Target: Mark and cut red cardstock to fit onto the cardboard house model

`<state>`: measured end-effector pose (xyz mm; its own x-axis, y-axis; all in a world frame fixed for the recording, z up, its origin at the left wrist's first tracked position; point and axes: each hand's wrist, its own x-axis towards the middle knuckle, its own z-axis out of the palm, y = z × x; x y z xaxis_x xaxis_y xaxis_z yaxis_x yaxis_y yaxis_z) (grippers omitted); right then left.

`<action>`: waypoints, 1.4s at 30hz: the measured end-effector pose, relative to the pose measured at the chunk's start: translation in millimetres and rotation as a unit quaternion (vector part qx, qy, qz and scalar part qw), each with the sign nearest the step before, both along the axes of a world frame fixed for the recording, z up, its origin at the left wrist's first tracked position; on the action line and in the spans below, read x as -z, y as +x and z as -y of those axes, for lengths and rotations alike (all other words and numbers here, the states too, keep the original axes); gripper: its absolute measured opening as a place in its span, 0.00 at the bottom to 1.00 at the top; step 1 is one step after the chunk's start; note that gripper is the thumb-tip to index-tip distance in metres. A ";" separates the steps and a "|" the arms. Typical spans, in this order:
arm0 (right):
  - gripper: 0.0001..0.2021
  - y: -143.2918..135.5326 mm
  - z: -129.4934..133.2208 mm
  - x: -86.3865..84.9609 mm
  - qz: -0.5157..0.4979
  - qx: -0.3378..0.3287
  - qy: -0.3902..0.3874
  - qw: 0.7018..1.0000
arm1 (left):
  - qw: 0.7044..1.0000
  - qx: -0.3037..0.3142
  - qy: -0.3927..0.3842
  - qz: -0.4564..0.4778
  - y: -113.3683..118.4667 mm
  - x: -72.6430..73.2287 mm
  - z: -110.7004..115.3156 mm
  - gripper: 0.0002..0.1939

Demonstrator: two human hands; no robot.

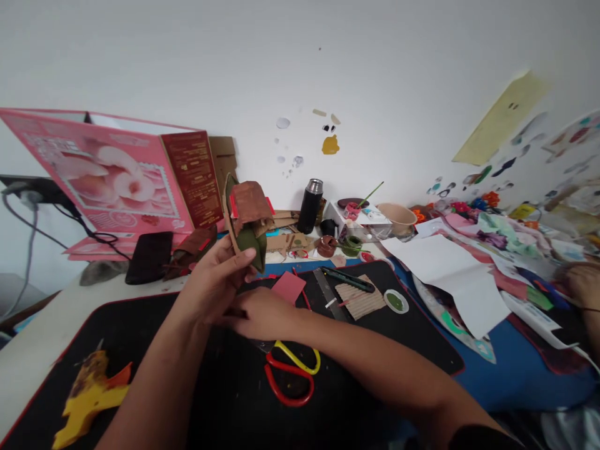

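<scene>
My left hand (pixel 224 270) is closed on a small cardboard craft model (pixel 250 201), held up above the black mat. The model has a crumpled brown top, red edges and green leaf-like sides. Low beside my left wrist, my right hand (pixel 262 312) has its fingers bent inward; their tips are partly hidden, so what they hold, if anything, does not show. Just below it lie scissors (pixel 293 375) with red and yellow handles, blades partly covered. A dark pink paper piece (pixel 289 287) sits right behind my right hand.
A yellow glue gun (pixel 91 397) lies at the left. On the mat (pixel 422 340) are a utility knife (pixel 347 279), corrugated cardboard (pixel 360 299) and a green paint dish (pixel 396 302). Behind stand a pink box (pixel 117 181) and black flask (pixel 310 209). Another person's hand (pixel 584 284) is far right.
</scene>
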<state>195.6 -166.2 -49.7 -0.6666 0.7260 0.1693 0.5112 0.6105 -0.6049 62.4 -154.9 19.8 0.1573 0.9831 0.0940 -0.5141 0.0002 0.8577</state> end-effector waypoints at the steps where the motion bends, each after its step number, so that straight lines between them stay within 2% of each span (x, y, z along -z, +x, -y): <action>1: 0.10 12.9 -0.6 1.9 -0.006 0.012 -0.006 1.000 | 1.000 -0.010 -0.007 -0.005 -3.1 1.9 -3.4 0.24; 7: 0.10 109.7 -16.5 5.2 -0.047 0.206 -0.007 0.977 | 0.994 -0.040 -0.053 -0.089 -11.6 17.7 -22.3 0.21; 11: 0.12 142.7 -28.1 9.6 -0.002 0.281 0.016 0.960 | 0.987 -0.024 -0.086 -0.135 -7.1 34.1 -31.1 0.25; 14: 0.11 148.0 -26.7 16.9 0.002 0.287 0.011 0.958 | 0.982 -0.006 -0.114 -0.154 -4.0 44.9 -34.9 0.25; 17: 0.12 146.0 -19.6 21.7 0.052 0.274 0.015 0.960 | 0.974 -0.004 -0.122 -0.189 -3.4 51.7 -36.7 0.28; 21: 0.17 141.7 -12.5 19.7 0.132 0.262 0.029 0.956 | 0.961 -0.004 -0.119 -0.248 -6.1 56.9 -38.6 0.28; 26: 0.15 138.7 -11.1 17.0 0.150 0.264 0.027 0.952 | 0.934 -0.024 -0.122 -0.336 -11.9 59.8 -42.3 0.32; 32: 0.14 140.2 -11.4 18.9 0.136 0.268 0.021 0.954 | 0.883 -0.057 -0.123 -0.449 -18.6 58.8 -45.5 0.42; 36: 0.11 143.9 -12.9 22.2 0.095 0.272 -0.001 0.958 | 0.865 -0.052 -0.116 -0.486 -23.0 59.6 -46.6 0.48; 39: 0.08 147.9 -15.6 27.5 0.048 0.279 -0.021 0.959 | 0.840 -0.064 -0.098 -0.530 -26.6 64.4 -48.1 0.49; 42: 0.06 152.2 -19.0 33.8 -0.017 0.271 -0.036 0.962 | 0.822 -0.092 -0.069 -0.558 -32.7 71.8 -50.1 0.45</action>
<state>347.8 -147.2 -83.4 -0.1821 0.9758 0.1210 0.7219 0.2162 -0.6574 29.7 -104.9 -52.0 -0.0835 0.9889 -0.1226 0.5904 0.1482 0.7934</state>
